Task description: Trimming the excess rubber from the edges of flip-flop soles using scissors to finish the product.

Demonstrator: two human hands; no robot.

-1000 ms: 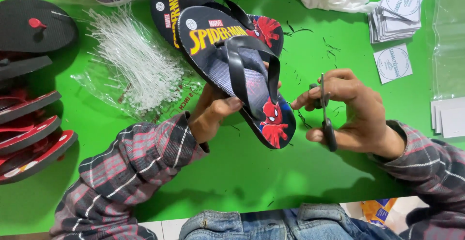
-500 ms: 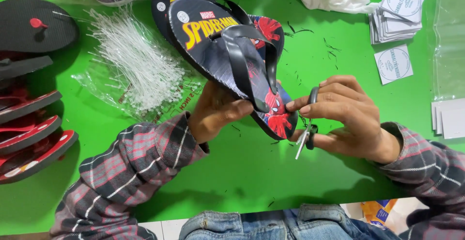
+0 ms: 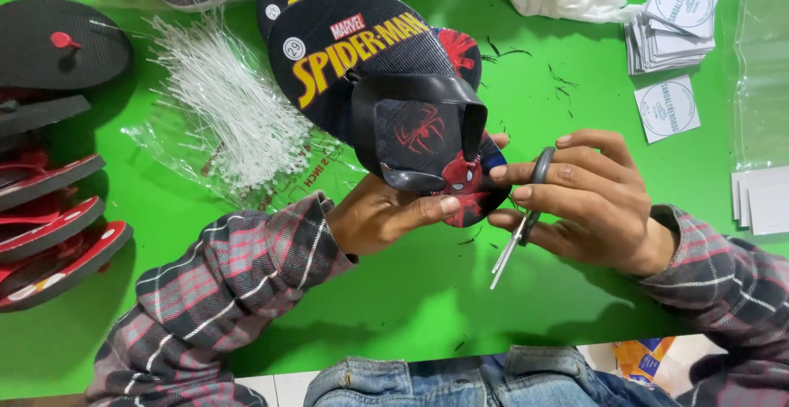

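The left hand (image 3: pixel 386 214) is pinching the toe end of a dark printed flip-flop (image 3: pixel 386 86), held tilted above the green bench (image 3: pixel 411 292) — thumb on the footbed, the other fingers hidden beneath. The right hand (image 3: pixel 592 197) is touching the same end, its fingers curled around small scissors (image 3: pixel 519 222). The sandal is probably light, flexible foam — best gripped by sole edge or strap.

Flip-flop (image 3: pixel 370 70) is showing matt foam sole, glossy black plastic strap (image 3: pixel 411 99). Scissors (image 3: pixel 516 228) are glinting bare metal. Table (image 3: pixel 411 292) is looking smooth green. Sleeves: woven plaid cloth.
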